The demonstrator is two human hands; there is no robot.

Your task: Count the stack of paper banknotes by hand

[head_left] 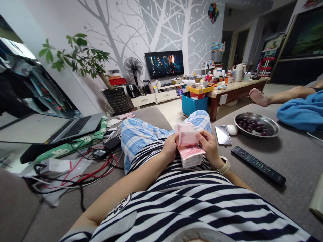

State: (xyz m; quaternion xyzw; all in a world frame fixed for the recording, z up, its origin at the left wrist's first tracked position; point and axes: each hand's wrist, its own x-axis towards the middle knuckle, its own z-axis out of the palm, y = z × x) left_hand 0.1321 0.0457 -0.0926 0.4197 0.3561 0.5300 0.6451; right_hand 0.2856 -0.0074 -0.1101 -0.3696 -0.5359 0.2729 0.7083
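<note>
Both of my hands are at a thick bundle of pink banknotes (191, 155) in front of my striped shirt. My left hand (170, 147) grips the left side of the notes, thumb on top. On the right, my right hand (209, 146) pinches the edge of an upper banknote (187, 137) between thumb and finger. That part of the notes stands tilted up above the rest, and the pale edges of the stack face me. The fingers beneath the notes are hidden. A pale watch (224, 165) is on my right wrist.
On the sofa to my right are a phone (223, 135), a white mouse (231, 129), a remote control (257, 165) and a metal bowl (272, 130) of dark round fruit. Leftward lie a laptop (78, 127) and tangled cables (101, 173). Another person's bare foot (259, 97) rests farther right.
</note>
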